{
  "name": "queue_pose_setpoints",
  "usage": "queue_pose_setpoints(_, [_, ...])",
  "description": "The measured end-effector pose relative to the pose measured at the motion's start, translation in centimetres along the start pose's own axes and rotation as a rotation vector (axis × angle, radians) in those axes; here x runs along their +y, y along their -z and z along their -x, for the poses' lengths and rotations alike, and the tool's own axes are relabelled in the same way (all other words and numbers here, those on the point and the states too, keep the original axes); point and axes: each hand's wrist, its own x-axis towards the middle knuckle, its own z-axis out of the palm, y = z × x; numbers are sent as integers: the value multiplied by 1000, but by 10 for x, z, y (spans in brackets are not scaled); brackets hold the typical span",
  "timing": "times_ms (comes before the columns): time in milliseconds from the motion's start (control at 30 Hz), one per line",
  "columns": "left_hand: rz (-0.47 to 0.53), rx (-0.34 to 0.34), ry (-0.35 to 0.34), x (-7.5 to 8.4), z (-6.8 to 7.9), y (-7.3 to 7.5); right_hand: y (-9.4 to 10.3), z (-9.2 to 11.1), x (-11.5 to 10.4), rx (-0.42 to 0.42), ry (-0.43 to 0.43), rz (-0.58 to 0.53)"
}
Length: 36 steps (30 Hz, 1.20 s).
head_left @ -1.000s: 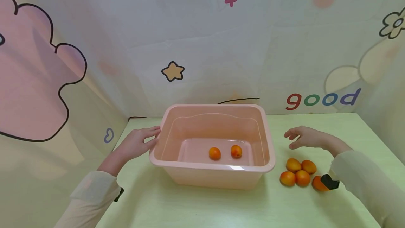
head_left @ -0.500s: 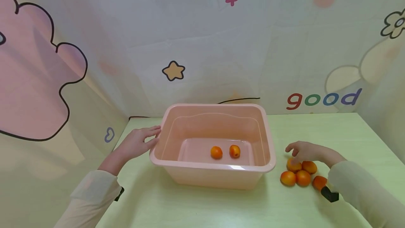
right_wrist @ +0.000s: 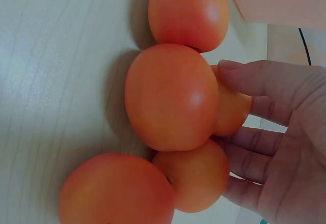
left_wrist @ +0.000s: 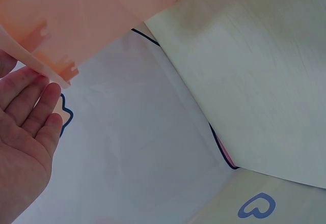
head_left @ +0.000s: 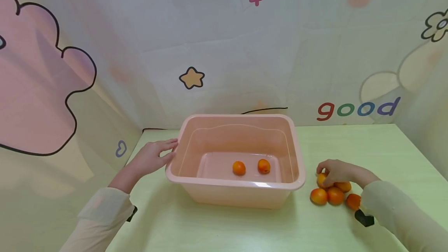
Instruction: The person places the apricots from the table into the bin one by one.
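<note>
A pink plastic basin (head_left: 231,195) stands on the table, with two orange-red, egg-shaped fruits inside, one at the middle (head_left: 239,168) and one to its right (head_left: 264,166). My left hand (head_left: 151,158) touches the basin's left rim with fairly straight fingers; the left wrist view has its fingertips (left_wrist: 53,89) against the rim. To the right of the basin, my right hand (head_left: 338,171) pinches the far-left fruit (right_wrist: 232,109) of a cluster between thumb and fingers. Around it lie the other fruits, including a near-left one (head_left: 319,196), a near-middle one (head_left: 335,196) and one under the hand (head_left: 343,186).
Another fruit (head_left: 353,202) lies beside my right sleeve (head_left: 392,205). Behind the pale green table (head_left: 217,232) hangs a printed cloth (head_left: 224,49), which also runs along both sides.
My right hand has come down and toward me onto the fruit cluster, and its fingers have closed on the far-left fruit. The two fruits in the basin have rolled slightly. My left hand stays put.
</note>
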Motion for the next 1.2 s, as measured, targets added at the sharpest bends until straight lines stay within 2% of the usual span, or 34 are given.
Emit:
queue_pose_setpoints(300, [-2,-5,-4,0,-1,0,6,0,-2,63,36,8])
queue_pose_setpoints(600, [-16,-2,-14,0,-1,0,20,6,-7,108,112,8])
queue_pose_setpoints(1200, [3,-12,2,-2,-1,-1,47,17,-30,148,210,6])
